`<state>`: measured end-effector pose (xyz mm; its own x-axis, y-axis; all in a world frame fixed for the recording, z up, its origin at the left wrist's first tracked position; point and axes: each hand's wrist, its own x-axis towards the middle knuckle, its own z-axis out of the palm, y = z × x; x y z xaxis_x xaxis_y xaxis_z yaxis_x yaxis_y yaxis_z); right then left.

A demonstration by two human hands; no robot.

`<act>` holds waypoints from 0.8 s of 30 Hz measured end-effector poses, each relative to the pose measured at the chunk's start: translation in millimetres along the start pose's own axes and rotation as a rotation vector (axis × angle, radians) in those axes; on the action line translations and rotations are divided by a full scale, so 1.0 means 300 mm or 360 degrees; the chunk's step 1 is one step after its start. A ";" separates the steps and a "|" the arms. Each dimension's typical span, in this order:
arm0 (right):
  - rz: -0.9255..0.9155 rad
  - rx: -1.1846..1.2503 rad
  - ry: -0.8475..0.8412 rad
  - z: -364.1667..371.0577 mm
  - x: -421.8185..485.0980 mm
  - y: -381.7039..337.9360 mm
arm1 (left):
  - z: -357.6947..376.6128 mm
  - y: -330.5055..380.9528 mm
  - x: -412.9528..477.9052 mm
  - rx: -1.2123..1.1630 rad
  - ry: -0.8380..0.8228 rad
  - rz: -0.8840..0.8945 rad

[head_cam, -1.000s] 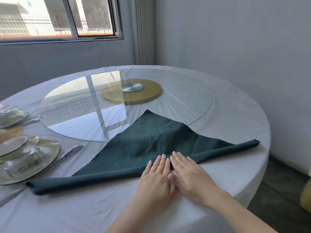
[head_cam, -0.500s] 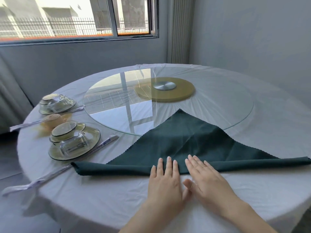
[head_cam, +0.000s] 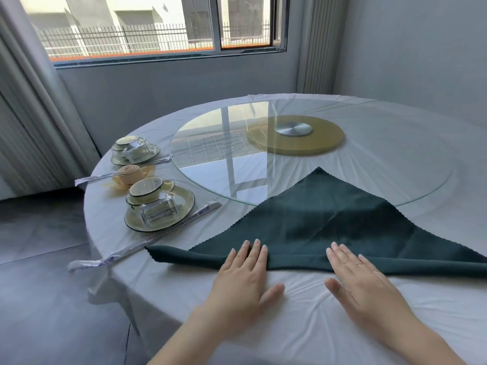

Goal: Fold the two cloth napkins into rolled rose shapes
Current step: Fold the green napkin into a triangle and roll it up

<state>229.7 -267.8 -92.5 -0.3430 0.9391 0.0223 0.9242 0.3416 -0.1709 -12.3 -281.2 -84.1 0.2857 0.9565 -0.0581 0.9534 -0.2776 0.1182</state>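
1. The round table [head_cam: 395, 325] wears a white cloth.
2. A glass turntable [head_cam: 210, 159] sits at its middle.
3. The dark green napkin [head_cam: 329, 222] lies as a triangle, its tip on the glass, its rolled edge nearest the person.
4. The left hand [head_cam: 245, 280] lies flat, fingers spread, fingertips on the roll.
5. The right hand [head_cam: 361, 283] does likewise, apart from the left, grasping nothing.
6. A finished beige rose napkin [head_cam: 129, 173] stands between two plate settings.
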 end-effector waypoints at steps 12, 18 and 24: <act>0.0000 -0.0003 0.0000 -0.005 0.003 -0.004 | -0.046 -0.241 -0.080 0.0038 -0.0093 0.0422; 0.0062 -0.0005 -0.0135 -0.003 0.002 -0.005 | -0.045 -0.312 -0.083 0.0057 -0.0074 0.0201; -0.0009 -0.0028 -0.0042 -0.018 0.004 0.000 | -0.045 -0.330 -0.084 -0.0047 -0.0064 -0.0015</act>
<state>230.3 -266.5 -87.3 -0.3523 0.9359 -0.0031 0.9249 0.3477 -0.1536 -115.2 -276.8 -80.9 0.2808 0.9546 -0.0994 0.9531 -0.2651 0.1464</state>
